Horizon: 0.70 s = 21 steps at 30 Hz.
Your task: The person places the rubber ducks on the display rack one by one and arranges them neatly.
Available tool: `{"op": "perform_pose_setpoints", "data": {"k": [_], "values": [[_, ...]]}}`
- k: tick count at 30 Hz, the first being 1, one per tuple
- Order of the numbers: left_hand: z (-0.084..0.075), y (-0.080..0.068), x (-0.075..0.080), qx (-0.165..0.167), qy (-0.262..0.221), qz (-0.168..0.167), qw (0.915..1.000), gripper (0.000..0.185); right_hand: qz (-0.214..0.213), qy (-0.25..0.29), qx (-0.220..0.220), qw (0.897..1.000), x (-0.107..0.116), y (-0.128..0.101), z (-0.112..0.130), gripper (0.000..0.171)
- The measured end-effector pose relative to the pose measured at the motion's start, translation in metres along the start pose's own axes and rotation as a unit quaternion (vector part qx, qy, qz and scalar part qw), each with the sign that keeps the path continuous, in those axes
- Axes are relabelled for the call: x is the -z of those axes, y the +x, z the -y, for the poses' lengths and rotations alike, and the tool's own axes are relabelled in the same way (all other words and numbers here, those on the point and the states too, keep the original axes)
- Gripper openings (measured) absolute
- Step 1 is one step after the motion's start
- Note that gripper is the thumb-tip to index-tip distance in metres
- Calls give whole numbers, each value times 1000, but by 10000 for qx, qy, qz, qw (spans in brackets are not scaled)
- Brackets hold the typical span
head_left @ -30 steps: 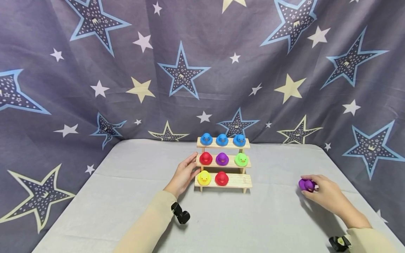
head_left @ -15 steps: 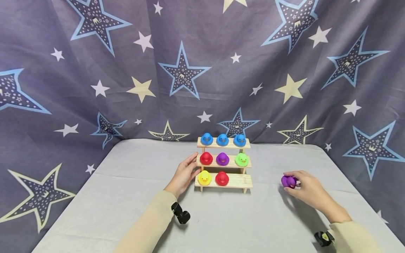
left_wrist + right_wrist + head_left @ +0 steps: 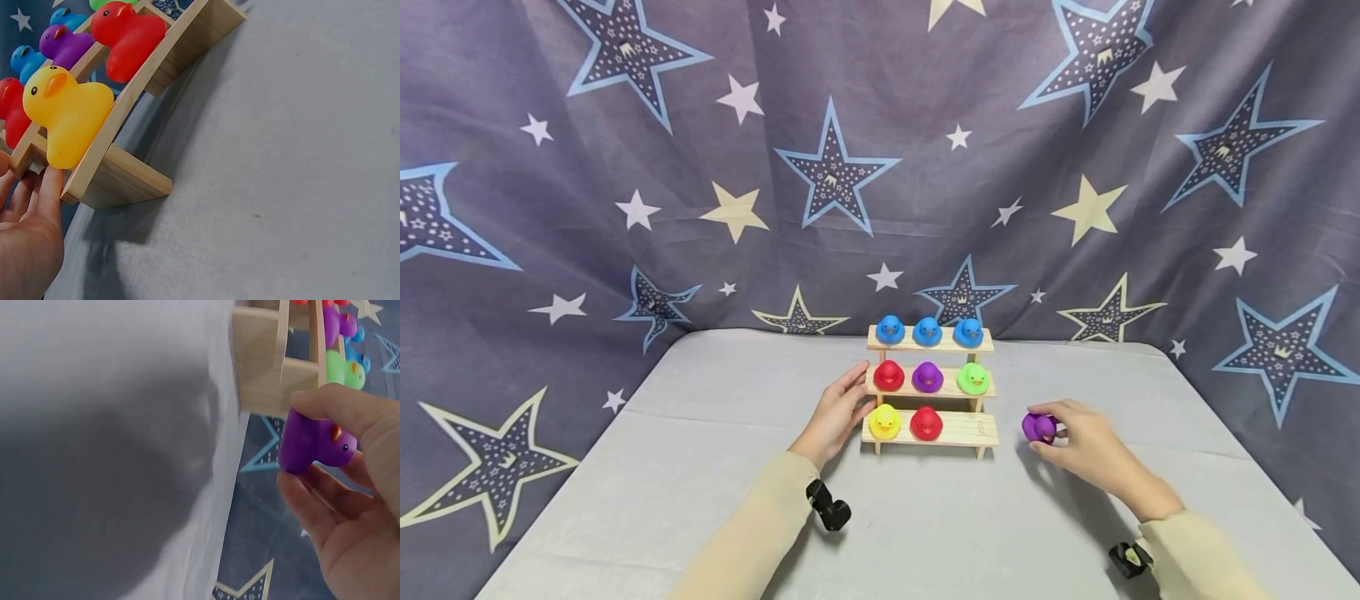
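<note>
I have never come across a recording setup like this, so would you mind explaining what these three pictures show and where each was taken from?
There is no machine here: a person works with two bare hands and wears three cameras. The wide picture comes from a camera on the head, looking down at a grey table in front of a star-patterned curtain. The other two come from small cameras strapped to each wrist.

On the table stands a wooden three-step shelf carrying small rubber ducks: three blue on top, then red, purple and green, then a yellow duck and a red one at the bottom, with the bottom right spot free.

The left hand rests against the shelf's left end. The right hand pinches a purple duck just right of the shelf; its wrist view shows that duck close up.
</note>
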State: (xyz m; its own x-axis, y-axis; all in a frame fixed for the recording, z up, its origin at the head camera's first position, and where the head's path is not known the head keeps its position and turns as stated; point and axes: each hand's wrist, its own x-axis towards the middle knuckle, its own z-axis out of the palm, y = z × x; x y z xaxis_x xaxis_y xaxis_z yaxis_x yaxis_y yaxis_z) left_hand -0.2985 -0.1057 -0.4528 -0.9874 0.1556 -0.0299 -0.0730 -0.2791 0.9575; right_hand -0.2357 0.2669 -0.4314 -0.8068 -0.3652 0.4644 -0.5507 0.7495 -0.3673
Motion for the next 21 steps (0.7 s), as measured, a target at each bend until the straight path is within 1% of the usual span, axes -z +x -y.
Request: {"op": "perform_pose_setpoints", "data": {"k": [7, 13, 18, 21], "values": [[0, 0, 0, -22, -18, 2, 10000, 53, 94, 264, 148, 9995, -14, 9, 15, 46], [-1, -1, 0, 10, 39, 2, 10000, 52, 140, 266, 261, 9992, -25, 17, 27, 46], [0, -1, 0, -6, 24, 10, 10000, 53, 143, 544, 409, 9976, -33, 23, 35, 47], [-1, 0, 0, -3, -9, 1, 10000, 53, 129, 623, 475, 9968, -36, 27, 39, 47]]}}
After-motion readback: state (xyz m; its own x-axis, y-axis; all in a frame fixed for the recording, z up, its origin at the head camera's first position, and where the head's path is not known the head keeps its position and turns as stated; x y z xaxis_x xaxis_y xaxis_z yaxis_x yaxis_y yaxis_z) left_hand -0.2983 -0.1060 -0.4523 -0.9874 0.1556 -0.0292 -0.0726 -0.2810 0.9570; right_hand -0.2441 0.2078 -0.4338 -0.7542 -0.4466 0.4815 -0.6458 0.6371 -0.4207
